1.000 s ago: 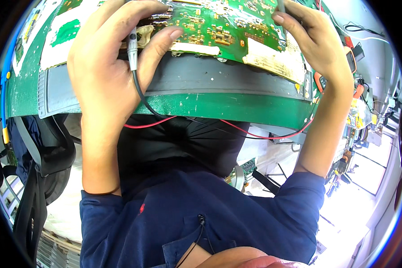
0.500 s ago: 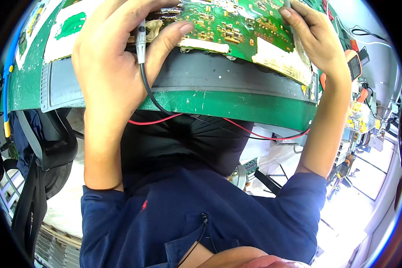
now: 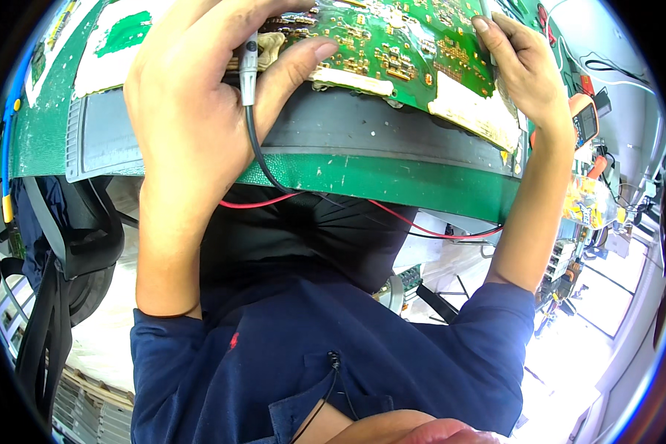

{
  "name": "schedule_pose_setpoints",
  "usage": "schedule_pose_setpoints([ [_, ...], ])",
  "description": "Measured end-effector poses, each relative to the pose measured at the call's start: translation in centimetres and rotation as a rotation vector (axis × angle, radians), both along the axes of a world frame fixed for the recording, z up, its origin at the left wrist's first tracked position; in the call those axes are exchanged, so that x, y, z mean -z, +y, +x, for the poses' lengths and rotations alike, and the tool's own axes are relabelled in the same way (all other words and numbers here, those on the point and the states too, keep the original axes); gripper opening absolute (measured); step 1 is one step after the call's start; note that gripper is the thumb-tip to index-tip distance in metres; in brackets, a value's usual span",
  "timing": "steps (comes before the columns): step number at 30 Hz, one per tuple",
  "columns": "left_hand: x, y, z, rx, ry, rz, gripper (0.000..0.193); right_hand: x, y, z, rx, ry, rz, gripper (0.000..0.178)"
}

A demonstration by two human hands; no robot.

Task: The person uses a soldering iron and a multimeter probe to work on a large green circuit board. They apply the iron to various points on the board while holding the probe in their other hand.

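A green circuit board (image 3: 444, 63) with many small parts and pale, rough coated edges lies at the top of the view. My left hand (image 3: 185, 103) is over its left end, closed around a pen-like probe. The grey tail of that probe (image 3: 249, 74) shows between thumb and fingers, with a black cable (image 3: 255, 148) hanging from it; its tip is hidden. At the board's right edge my right hand (image 3: 529, 81) pinches a thin grey stick-like tool (image 3: 487, 10), mostly cut off by the frame's top.
Under the board is a grey mat (image 3: 333, 129) on a green bench top (image 3: 392, 183). Red and black wires (image 3: 414, 220) hang below its front edge. An orange multimeter (image 3: 583, 122) stands beyond my right wrist. A black chair (image 3: 81, 229) is at left.
The view has shifted slightly, so board and hands appear a little farther right and lower. Both hands keep their grips.
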State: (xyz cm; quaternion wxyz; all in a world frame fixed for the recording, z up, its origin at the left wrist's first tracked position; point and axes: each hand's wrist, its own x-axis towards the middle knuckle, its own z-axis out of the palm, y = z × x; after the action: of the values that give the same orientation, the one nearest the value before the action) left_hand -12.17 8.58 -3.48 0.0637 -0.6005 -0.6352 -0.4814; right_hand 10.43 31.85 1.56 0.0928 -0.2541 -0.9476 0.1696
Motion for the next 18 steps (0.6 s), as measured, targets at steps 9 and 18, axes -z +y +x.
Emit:
schedule_pose_setpoints([
  [9,-0.1,0.2,0.0,0.019,-0.013,-0.002,0.028,0.0,0.4,0.2,-0.028,0.026,-0.088,0.040],
  [18,-0.2,0.1,0.2,0.009,-0.018,-0.028,0.028,-0.7,-2.4,-1.2,0.140,0.106,-0.092,0.044],
])
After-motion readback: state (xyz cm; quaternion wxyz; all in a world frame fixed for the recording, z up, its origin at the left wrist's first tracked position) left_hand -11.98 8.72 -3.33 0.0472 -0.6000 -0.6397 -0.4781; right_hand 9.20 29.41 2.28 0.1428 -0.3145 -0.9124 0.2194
